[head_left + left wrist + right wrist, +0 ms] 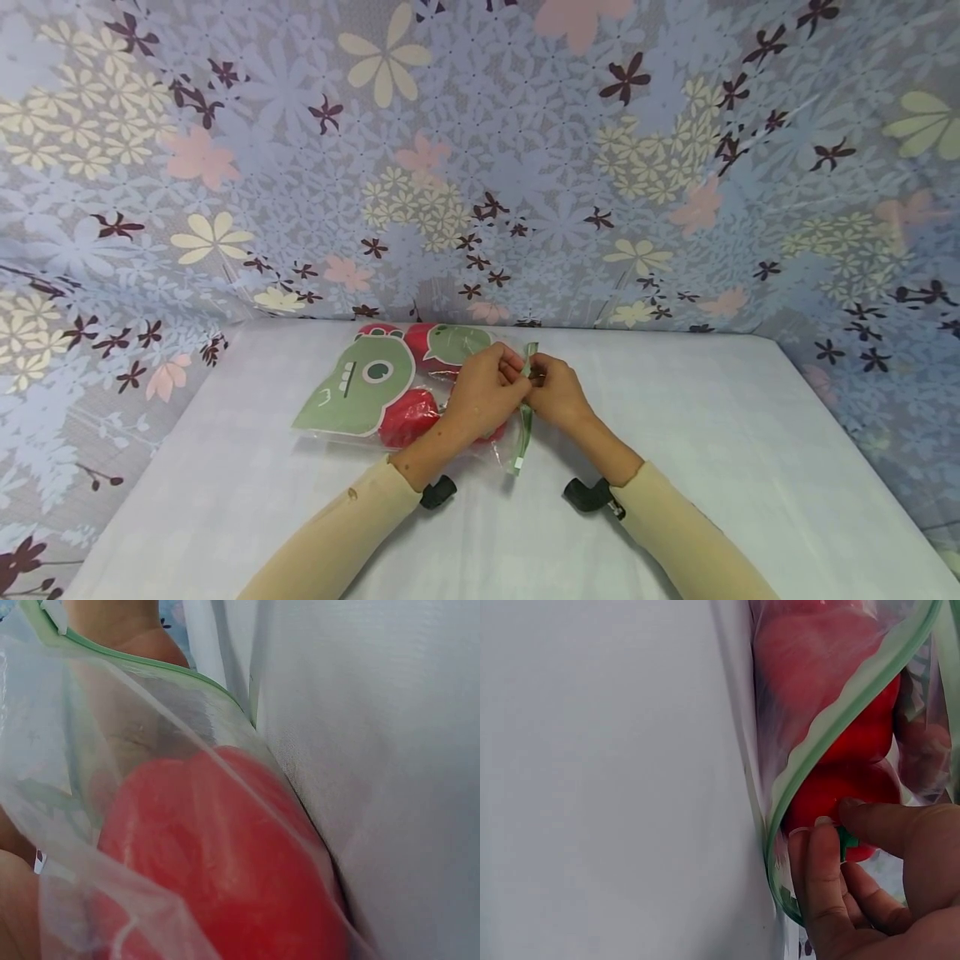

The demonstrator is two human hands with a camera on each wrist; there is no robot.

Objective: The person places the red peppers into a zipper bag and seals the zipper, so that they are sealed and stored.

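Note:
A clear zip bag (354,387) with a green cartoon monster print lies on the table, holding red bell peppers (408,418). My left hand (483,392) grips the bag beside its green zip edge (840,720); its fingers show through the plastic in the right wrist view. At the parted mouth, my right hand (555,390) has its fingertips around the green stem (846,841) of a red bell pepper (840,796), pinching it. Another red bell pepper (217,855) fills much of the left wrist view behind the plastic.
A white cloth covers the table (712,433). Behind it hangs a flower-patterned fabric (480,167). Black wrist camera mounts (588,495) sit under both forearms, low over the cloth. A white slider (54,615) sits at one end of the zip.

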